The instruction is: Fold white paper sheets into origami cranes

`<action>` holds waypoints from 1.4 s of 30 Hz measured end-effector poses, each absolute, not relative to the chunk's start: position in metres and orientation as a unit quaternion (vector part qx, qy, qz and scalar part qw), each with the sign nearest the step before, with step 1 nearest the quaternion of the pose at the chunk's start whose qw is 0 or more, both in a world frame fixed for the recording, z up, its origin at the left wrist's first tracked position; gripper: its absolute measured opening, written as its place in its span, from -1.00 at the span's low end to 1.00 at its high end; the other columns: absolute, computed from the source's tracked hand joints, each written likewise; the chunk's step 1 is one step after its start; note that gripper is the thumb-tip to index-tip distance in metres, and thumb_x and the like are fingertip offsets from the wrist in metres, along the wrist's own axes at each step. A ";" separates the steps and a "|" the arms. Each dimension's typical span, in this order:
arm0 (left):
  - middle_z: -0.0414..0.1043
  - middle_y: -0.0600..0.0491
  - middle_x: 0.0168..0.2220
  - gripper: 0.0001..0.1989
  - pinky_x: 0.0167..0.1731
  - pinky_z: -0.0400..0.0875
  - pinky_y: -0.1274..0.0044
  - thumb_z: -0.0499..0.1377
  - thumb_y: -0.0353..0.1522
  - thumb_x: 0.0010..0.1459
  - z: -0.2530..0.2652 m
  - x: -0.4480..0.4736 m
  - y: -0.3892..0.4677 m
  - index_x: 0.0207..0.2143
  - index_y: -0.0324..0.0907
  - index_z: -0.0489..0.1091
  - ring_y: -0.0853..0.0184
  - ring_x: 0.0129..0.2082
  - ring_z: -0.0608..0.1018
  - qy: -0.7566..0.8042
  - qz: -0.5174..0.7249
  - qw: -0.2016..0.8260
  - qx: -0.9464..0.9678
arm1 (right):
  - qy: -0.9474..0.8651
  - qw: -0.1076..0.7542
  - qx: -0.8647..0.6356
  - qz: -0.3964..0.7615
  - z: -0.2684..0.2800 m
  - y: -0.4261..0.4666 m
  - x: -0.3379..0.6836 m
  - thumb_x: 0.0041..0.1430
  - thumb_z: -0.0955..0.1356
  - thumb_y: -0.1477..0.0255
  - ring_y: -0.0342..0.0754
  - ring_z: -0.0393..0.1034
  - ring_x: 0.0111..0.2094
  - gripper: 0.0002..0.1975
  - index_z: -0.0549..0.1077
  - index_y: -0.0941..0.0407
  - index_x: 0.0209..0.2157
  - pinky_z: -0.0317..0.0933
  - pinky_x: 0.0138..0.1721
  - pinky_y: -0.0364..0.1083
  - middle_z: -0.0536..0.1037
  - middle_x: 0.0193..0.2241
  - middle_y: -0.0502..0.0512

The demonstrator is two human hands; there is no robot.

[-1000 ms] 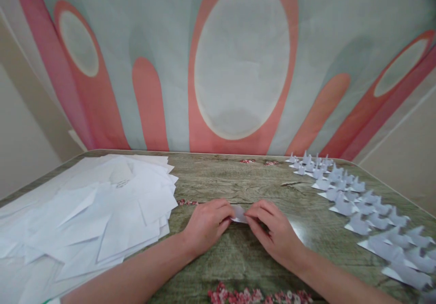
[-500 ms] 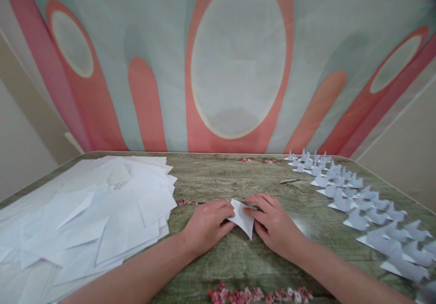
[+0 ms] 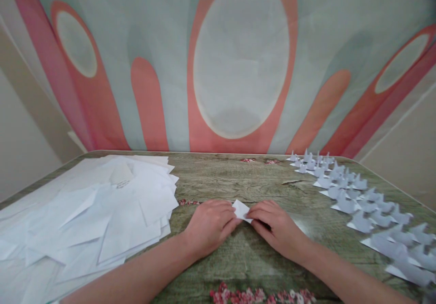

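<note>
A small white sheet of folded paper [image 3: 241,209] sits between my two hands at the middle of the wood-patterned table [image 3: 218,177]. My left hand [image 3: 213,226] pinches its left side, the thumb along the near edge and the fingers curled. On the other side, my right hand [image 3: 274,224] grips the right corner between thumb and fingertips. The upper part of the paper shows as a pointed flap; its lower edge is partly covered by my fingers.
A wide, loose pile of white paper sheets [image 3: 129,218] covers the left of the table. Along the right stand rows of folded white paper birds [image 3: 361,222]. Behind the table's far edge hangs a pink and grey-green patterned backdrop [image 3: 173,68].
The paper's near point, which hung down toward me, is now folded up, so the piece looks smaller. Both hands have closed in on it. The view has shifted slightly.
</note>
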State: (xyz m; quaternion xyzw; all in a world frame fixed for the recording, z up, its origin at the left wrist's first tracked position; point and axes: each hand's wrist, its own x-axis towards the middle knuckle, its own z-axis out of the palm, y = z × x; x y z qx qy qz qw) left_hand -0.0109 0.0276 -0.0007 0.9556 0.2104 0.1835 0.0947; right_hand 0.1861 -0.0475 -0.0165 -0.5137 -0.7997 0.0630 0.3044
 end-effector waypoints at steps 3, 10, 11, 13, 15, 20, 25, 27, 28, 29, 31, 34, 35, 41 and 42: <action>0.51 0.08 -0.24 -0.73 -0.08 0.32 0.50 -0.03 -0.33 0.23 -0.003 -0.011 0.029 -0.27 -0.14 0.46 0.37 -0.16 0.49 0.222 0.195 0.121 0.948 | -0.775 0.329 -0.528 0.109 -0.017 -0.045 0.188 0.22 0.20 0.48 -0.10 0.34 -0.31 -0.83 0.41 0.11 -0.35 0.20 -0.25 -0.09 0.48 -0.38 0.06; 0.49 0.09 -0.21 -0.77 0.02 0.24 0.46 0.02 -0.34 0.20 -0.010 -0.011 0.033 -0.28 -0.13 0.48 0.35 -0.06 0.42 0.227 0.212 0.173 0.935 | -0.720 0.348 -0.570 0.190 -0.020 -0.043 0.189 0.24 0.17 0.43 -0.10 0.31 -0.38 -0.81 0.36 0.12 -0.38 0.21 -0.31 -0.10 0.43 -0.45 0.03; 0.49 0.09 -0.22 -0.79 0.00 0.25 0.46 0.04 -0.34 0.19 -0.008 -0.010 0.033 -0.32 -0.13 0.49 0.35 -0.08 0.42 0.232 0.212 0.183 0.931 | -0.716 0.352 -0.569 0.199 -0.020 -0.043 0.189 0.24 0.17 0.43 -0.11 0.31 -0.38 -0.80 0.36 0.13 -0.38 0.21 -0.31 -0.10 0.43 -0.44 0.04; 0.48 0.08 -0.26 -0.80 -0.09 0.29 0.48 0.09 -0.34 0.16 -0.004 -0.010 0.033 -0.41 -0.13 0.50 0.35 -0.16 0.44 0.249 0.208 0.203 0.924 | -0.714 0.361 -0.561 0.212 -0.019 -0.042 0.189 0.24 0.17 0.43 -0.11 0.31 -0.34 -0.80 0.36 0.13 -0.38 0.21 -0.28 -0.10 0.43 -0.40 0.05; 0.46 0.09 -0.31 -0.82 -0.17 0.29 0.51 0.11 -0.33 0.14 0.000 -0.009 0.033 -0.43 -0.12 0.50 0.37 -0.24 0.43 0.259 0.197 0.214 0.921 | -0.716 0.369 -0.551 0.220 -0.018 -0.041 0.189 0.23 0.18 0.45 -0.11 0.32 -0.31 -0.82 0.36 0.14 -0.39 0.20 -0.25 -0.11 0.43 -0.37 0.06; 0.40 0.11 -0.33 -0.84 -0.21 0.24 0.52 0.11 -0.37 0.14 0.000 -0.010 0.034 -0.26 -0.03 0.48 0.38 -0.26 0.39 0.234 0.168 0.220 0.932 | -0.735 0.360 -0.532 0.216 -0.015 -0.044 0.190 0.19 0.22 0.47 -0.12 0.33 -0.30 -0.84 0.41 0.13 -0.37 0.19 -0.24 -0.11 0.44 -0.36 0.07; 0.38 0.09 -0.30 -0.83 -0.21 0.22 0.51 0.11 -0.35 0.14 -0.001 -0.011 0.031 -0.26 -0.01 0.48 0.35 -0.23 0.37 0.221 0.163 0.200 0.940 | -0.779 0.301 -0.521 0.177 -0.014 -0.047 0.191 0.06 0.33 0.51 -0.07 0.31 -0.22 -0.84 0.50 0.03 -0.31 0.12 -0.15 -0.04 0.44 -0.29 0.05; 0.38 0.09 -0.32 -0.84 -0.22 0.21 0.51 0.09 -0.32 0.15 0.000 -0.011 0.030 -0.31 -0.05 0.49 0.34 -0.25 0.37 0.222 0.164 0.194 0.941 | -0.781 0.284 -0.524 0.185 -0.012 -0.047 0.191 0.06 0.34 0.48 -0.06 0.31 -0.21 -0.86 0.51 0.01 -0.33 0.10 -0.13 -0.04 0.44 -0.29 0.04; 0.38 0.09 -0.33 -0.82 -0.22 0.21 0.52 0.08 -0.30 0.16 0.000 -0.011 0.029 -0.35 -0.07 0.49 0.35 -0.26 0.38 0.223 0.164 0.194 0.941 | -0.779 0.279 -0.526 0.196 -0.011 -0.047 0.192 0.08 0.33 0.45 -0.07 0.31 -0.21 -0.89 0.51 0.02 -0.36 0.10 -0.13 -0.05 0.44 -0.29 0.03; 0.38 0.09 -0.34 -0.79 -0.23 0.21 0.52 0.07 -0.29 0.17 0.001 -0.011 0.028 -0.39 -0.10 0.48 0.36 -0.28 0.38 0.224 0.166 0.196 0.940 | -0.774 0.279 -0.528 0.208 -0.010 -0.046 0.192 0.11 0.32 0.43 -0.08 0.31 -0.22 -0.89 0.51 0.04 -0.40 0.10 -0.14 -0.06 0.44 -0.31 0.03; 0.38 0.09 -0.36 -0.75 -0.24 0.22 0.54 0.05 -0.29 0.18 0.001 -0.010 0.028 -0.47 -0.16 0.45 0.37 -0.30 0.38 0.235 0.174 0.208 0.933 | -0.760 0.292 -0.534 0.230 -0.010 -0.044 0.192 0.16 0.27 0.40 -0.11 0.32 -0.27 -0.81 0.48 0.08 -0.48 0.11 -0.18 -0.09 0.44 -0.35 0.02; 0.37 0.09 -0.38 -0.75 -0.25 0.22 0.55 0.06 -0.32 0.17 0.000 -0.010 0.029 -0.52 -0.20 0.40 0.38 -0.32 0.38 0.264 0.192 0.234 0.916 | -0.732 0.324 -0.544 0.252 -0.012 -0.040 0.191 0.21 0.22 0.40 -0.14 0.31 -0.37 -0.73 0.41 0.13 -0.52 0.14 -0.29 -0.14 0.43 -0.44 0.02; 0.37 0.09 -0.39 -0.76 -0.25 0.23 0.54 0.06 -0.33 0.17 -0.001 -0.010 0.030 -0.53 -0.20 0.39 0.38 -0.32 0.38 0.275 0.197 0.241 0.910 | -0.721 0.334 -0.552 0.252 -0.014 -0.038 0.190 0.21 0.22 0.39 -0.14 0.31 -0.40 -0.74 0.39 0.13 -0.53 0.14 -0.31 -0.14 0.43 -0.46 0.02; 0.34 0.07 -0.41 -0.79 -0.28 0.26 0.51 0.08 -0.32 0.14 -0.004 -0.007 0.033 -0.51 -0.21 0.33 0.34 -0.33 0.38 0.326 0.206 0.222 0.896 | -0.684 0.343 -0.610 0.204 -0.020 -0.029 0.185 0.15 0.26 0.39 -0.12 0.29 -0.42 -0.78 0.34 0.13 -0.55 0.14 -0.34 -0.13 0.39 -0.47 0.02; 0.34 0.06 -0.41 -0.81 -0.28 0.27 0.50 0.07 -0.32 0.15 -0.004 -0.007 0.033 -0.48 -0.21 0.33 0.33 -0.33 0.38 0.331 0.205 0.217 0.895 | -0.684 0.337 -0.616 0.198 -0.020 -0.028 0.184 0.15 0.26 0.40 -0.11 0.28 -0.42 -0.78 0.33 0.13 -0.56 0.14 -0.35 -0.13 0.38 -0.48 0.02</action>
